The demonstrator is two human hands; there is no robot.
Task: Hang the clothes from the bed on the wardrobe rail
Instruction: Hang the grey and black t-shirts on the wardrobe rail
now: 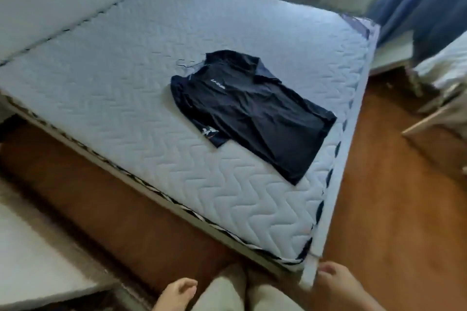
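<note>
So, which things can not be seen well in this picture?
- Wardrobe rail and hangers: outside the head view.
- Person's left hand and right hand: cut by the bottom edge; whether the fingers hold anything cannot be told.
- White lettering on the dark navy short-sleeved shirt: too small and blurred.
- Far corner of the white quilted mattress: blurred.

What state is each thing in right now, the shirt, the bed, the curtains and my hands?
Dark shirt: lying spread out on the mattress, near its right edge, not on a hanger.
Mattress: bare, no sheet, nothing else on it.
Blue curtains: drawn aside, daylight coming through the window.
Left hand: low at the frame's bottom, empty, blurred.
Right hand: by the bed's near corner, empty, blurred.
</note>
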